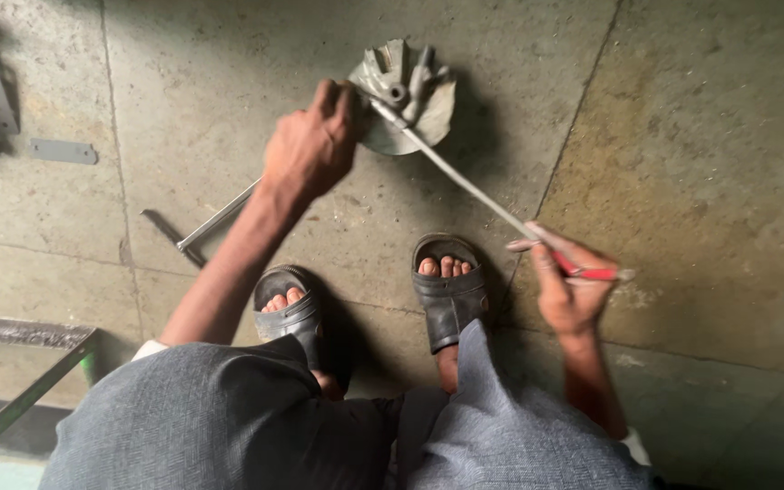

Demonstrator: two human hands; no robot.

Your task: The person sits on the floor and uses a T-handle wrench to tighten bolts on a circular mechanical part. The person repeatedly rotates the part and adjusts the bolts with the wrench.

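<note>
Grey ribbed metal casting (406, 95) is gripped by left hand (310, 145); right hand (569, 286) closes around long steel tool's (474, 186) red handle.

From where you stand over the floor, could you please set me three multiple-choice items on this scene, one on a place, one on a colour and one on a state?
1. Where does the finned metal part lie?
A. on the stone floor ahead of the sandals
B. on a bench
C. in the person's lap

2. What colour is the handle of the long tool in the right hand?
A. blue
B. red
C. yellow

3. What is the left hand doing?
A. hanging free in the air
B. resting on a knee
C. pressing on the edge of the finned part

Answers: 1 A, the part sits on the floor beyond the two sandals. 2 B, red shows between the fingers. 3 C, the fingers rest on the part's rim.
</note>
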